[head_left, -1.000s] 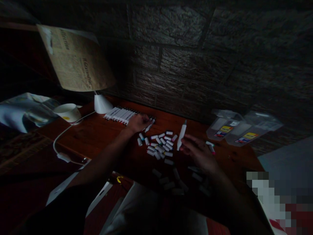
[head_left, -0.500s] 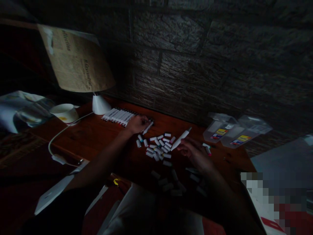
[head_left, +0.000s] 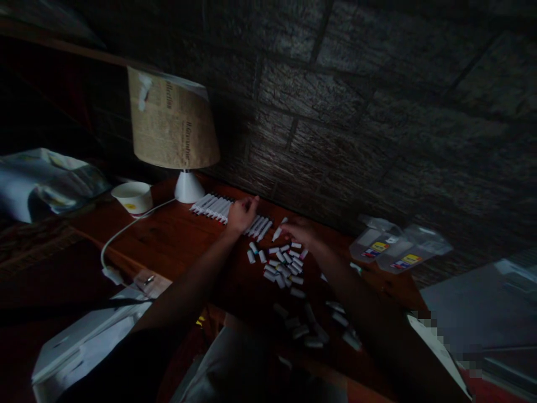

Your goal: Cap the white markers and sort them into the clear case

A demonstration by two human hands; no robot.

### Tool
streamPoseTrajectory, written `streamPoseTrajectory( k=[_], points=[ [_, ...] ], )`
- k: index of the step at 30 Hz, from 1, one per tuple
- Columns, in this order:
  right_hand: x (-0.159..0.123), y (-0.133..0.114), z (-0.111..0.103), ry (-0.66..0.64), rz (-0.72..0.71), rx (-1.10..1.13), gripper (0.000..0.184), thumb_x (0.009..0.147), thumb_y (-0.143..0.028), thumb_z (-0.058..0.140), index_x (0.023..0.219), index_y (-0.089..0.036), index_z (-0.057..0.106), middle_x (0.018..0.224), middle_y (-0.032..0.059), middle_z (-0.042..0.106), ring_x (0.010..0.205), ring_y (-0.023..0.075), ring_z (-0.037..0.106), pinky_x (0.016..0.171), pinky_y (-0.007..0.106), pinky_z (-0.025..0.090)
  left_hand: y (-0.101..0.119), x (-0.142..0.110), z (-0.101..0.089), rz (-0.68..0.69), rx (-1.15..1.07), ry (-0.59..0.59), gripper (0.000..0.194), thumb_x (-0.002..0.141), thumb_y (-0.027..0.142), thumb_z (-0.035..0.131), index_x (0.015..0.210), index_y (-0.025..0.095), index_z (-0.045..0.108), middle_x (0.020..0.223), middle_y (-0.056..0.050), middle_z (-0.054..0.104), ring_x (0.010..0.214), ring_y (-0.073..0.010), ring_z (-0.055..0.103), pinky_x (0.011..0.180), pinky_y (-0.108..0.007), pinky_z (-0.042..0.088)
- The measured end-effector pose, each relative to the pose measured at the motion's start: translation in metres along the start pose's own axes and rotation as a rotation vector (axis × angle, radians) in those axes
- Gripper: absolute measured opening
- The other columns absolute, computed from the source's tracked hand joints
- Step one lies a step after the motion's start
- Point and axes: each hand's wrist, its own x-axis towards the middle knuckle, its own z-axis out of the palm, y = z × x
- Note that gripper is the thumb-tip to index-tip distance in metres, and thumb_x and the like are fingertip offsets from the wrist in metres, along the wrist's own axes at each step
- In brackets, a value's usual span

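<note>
White markers [head_left: 212,207] lie side by side in a slanting row on the wooden table. My left hand [head_left: 242,215] rests over the middle of this row, its fingers curled; what they hold, if anything, is hidden. My right hand [head_left: 300,233] grips a single white marker [head_left: 279,229] between thumb and fingers, just right of the row's end. In front of both hands is a loose heap of short white marker caps [head_left: 282,268], some with coloured edges. Dimmer white pieces [head_left: 300,331] lie nearer my body.
A lamp [head_left: 188,187] with a printed paper shade stands at the back left, beside a white paper cup [head_left: 133,198]. Its cable [head_left: 121,235] runs over the table's front edge. Two clear plastic cases [head_left: 405,250] stand at the right. A stone wall [head_left: 319,101] rises behind.
My right hand has carried the marker left and back, toward the row's end. My left hand has shifted from the row's right end to its middle, uncovering markers there. The view has turned slightly.
</note>
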Motion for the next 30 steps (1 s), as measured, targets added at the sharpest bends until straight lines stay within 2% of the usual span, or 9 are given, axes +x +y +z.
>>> streamPoseTrajectory(
  k=[5,8,10,13,15,17,20,23,30],
  points=[
    [0.023,0.007,0.027,-0.025,-0.005,-0.207,0.013,0.076,-0.020,0.070,0.066,-0.014,0.066,0.055,0.0011,0.066,0.044,0.0091,0.056,0.047,0.019,0.041,-0.004,0.003,-0.001,0.012,-0.056,0.069,0.048,0.095,0.051,0.039,0.070,0.018,0.062,0.060,-0.002,0.060,0.060,-0.0148,0.056,0.059,-0.026,0.038],
    [0.017,0.006,0.030,-0.015,-0.059,-0.309,0.011,0.079,-0.024,0.071,0.076,-0.014,0.068,0.062,0.0030,0.070,0.050,0.0116,0.061,0.052,0.021,0.045,-0.006,0.004,-0.001,0.010,-0.063,0.108,0.048,0.096,0.050,0.038,0.069,0.018,0.061,0.062,-0.003,0.060,0.061,-0.0155,0.057,0.061,-0.027,0.038],
    [0.001,0.003,0.031,0.006,-0.118,-0.360,0.012,0.083,-0.026,0.068,0.087,-0.015,0.069,0.070,0.0038,0.072,0.059,0.0137,0.065,0.059,0.023,0.049,-0.006,0.005,-0.001,-0.011,-0.072,0.123,0.047,0.096,0.048,0.038,0.071,0.018,0.062,0.064,-0.003,0.063,0.064,-0.0161,0.058,0.062,-0.028,0.039],
    [-0.035,-0.002,0.041,-0.014,-0.304,-0.443,0.017,0.086,-0.027,0.065,0.101,-0.021,0.069,0.085,0.0024,0.075,0.080,0.0159,0.069,0.079,0.027,0.050,-0.006,0.006,-0.001,-0.015,-0.079,0.151,0.046,0.098,0.047,0.037,0.074,0.018,0.064,0.069,-0.005,0.066,0.067,-0.0173,0.061,0.065,-0.028,0.041],
    [-0.058,-0.003,0.053,-0.096,-0.632,-0.626,0.019,0.090,-0.027,0.060,0.105,-0.021,0.070,0.102,0.0055,0.074,0.094,0.0177,0.067,0.091,0.029,0.048,-0.006,0.006,-0.001,-0.010,-0.068,0.161,0.046,0.098,0.046,0.036,0.076,0.019,0.065,0.071,-0.006,0.068,0.070,-0.0182,0.063,0.067,-0.028,0.042],
    [-0.074,-0.002,0.065,-0.129,-0.753,-0.767,0.023,0.091,-0.026,0.058,0.109,-0.019,0.070,0.113,0.0089,0.071,0.106,0.0197,0.063,0.097,0.030,0.045,-0.007,0.005,0.000,-0.005,-0.055,0.159,0.046,0.098,0.047,0.036,0.076,0.019,0.066,0.073,-0.006,0.069,0.072,-0.0190,0.064,0.068,-0.028,0.043],
    [-0.081,-0.002,0.079,-0.111,-0.729,-0.939,0.023,0.092,-0.028,0.058,0.108,-0.018,0.071,0.112,0.0110,0.070,0.112,0.0225,0.060,0.098,0.032,0.044,-0.009,0.004,0.001,0.010,-0.045,0.151,0.046,0.098,0.048,0.037,0.078,0.019,0.067,0.077,-0.007,0.071,0.076,-0.0199,0.066,0.071,-0.028,0.044],
    [-0.081,-0.002,0.082,-0.103,-0.696,-1.018,0.021,0.095,-0.027,0.054,0.099,-0.020,0.073,0.105,0.0091,0.071,0.106,0.0215,0.061,0.094,0.031,0.045,-0.011,0.004,0.002,0.015,-0.036,0.136,0.046,0.098,0.047,0.036,0.079,0.019,0.068,0.079,-0.007,0.072,0.079,-0.0202,0.067,0.073,-0.029,0.045],
    [-0.100,0.009,0.064,-0.062,-0.650,-1.105,0.020,0.093,-0.022,0.054,0.088,-0.024,0.073,0.098,0.0041,0.071,0.093,0.0184,0.064,0.081,0.027,0.046,-0.009,0.003,0.002,0.026,-0.039,0.132,0.046,0.098,0.048,0.038,0.081,0.019,0.069,0.080,-0.007,0.073,0.079,-0.0200,0.067,0.074,-0.028,0.046]
  ],
)
